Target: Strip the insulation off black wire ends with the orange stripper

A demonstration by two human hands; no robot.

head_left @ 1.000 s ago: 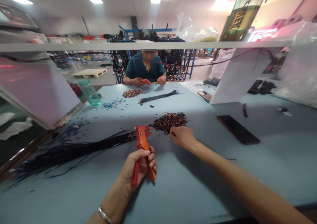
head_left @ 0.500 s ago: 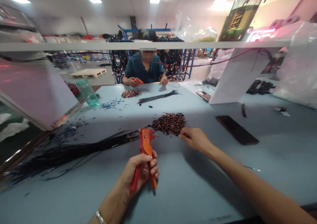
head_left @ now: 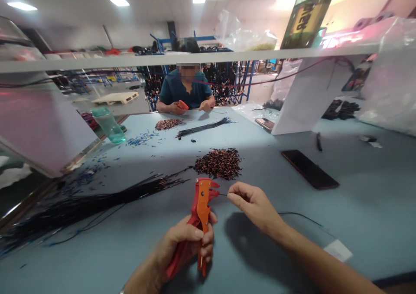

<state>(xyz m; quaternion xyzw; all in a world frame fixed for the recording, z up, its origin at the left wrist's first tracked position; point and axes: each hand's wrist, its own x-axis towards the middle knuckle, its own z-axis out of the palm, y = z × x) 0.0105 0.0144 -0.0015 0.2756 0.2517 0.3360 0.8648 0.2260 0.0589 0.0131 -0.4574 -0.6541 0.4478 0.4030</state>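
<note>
Fingers of my left hand (head_left: 191, 242) are wrapped round the handles of a red and orange wire stripper (head_left: 203, 203), its jaws facing right. My right hand (head_left: 250, 200) pinches a thin black wire (head_left: 222, 194), whose end reaches the stripper's jaws; a length of black wire also shows behind the wrist. Just beyond the tool lies a heap of short black and copper-coloured bits (head_left: 218, 164). To the left, a long bundle of black wires (head_left: 113, 200) is spread over the blue-grey table (head_left: 269, 259).
Across the table a person (head_left: 186, 92) holds a red tool near a second wire bundle (head_left: 204, 127). A black phone (head_left: 310, 169) lies at the right, a green bottle (head_left: 108, 125) stands tilted at the left. A shelf (head_left: 195, 57) spans above. A white tag (head_left: 338, 250) is at lower right.
The stripper has moved right and nearer me. My right hand has come nearer too, with a wire now visible between it and the jaws. A white tag has come into view.
</note>
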